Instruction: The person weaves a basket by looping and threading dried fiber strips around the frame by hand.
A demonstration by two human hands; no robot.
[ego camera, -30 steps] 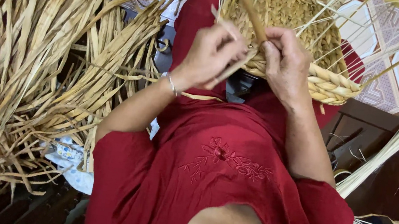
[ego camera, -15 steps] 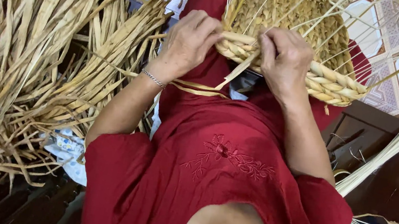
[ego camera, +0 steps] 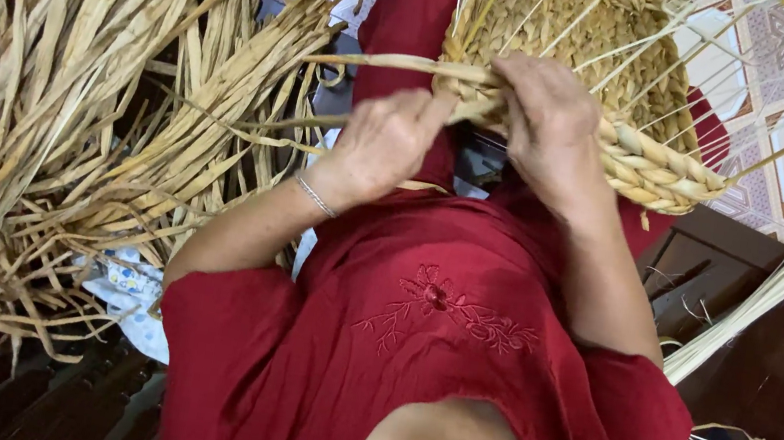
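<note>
The half-woven basket (ego camera: 587, 44) rests on the person's lap, its braided rim (ego camera: 651, 168) toward them. The left hand (ego camera: 382, 143) pinches a flat straw strand (ego camera: 372, 61), grip narrow; the right hand (ego camera: 551, 120) presses closed on the rim. Best to keep that strand taut and flat, I'd say. Loose straw (ego camera: 51, 125) lies piled alongside.

Tan braided basket (ego camera: 661, 170), red embroidered dress (ego camera: 437, 337)

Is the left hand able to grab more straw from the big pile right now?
Probably yes. The left hand pinches a strand at the basket rim, but the straw pile lies close beside that arm with nothing between.
</note>
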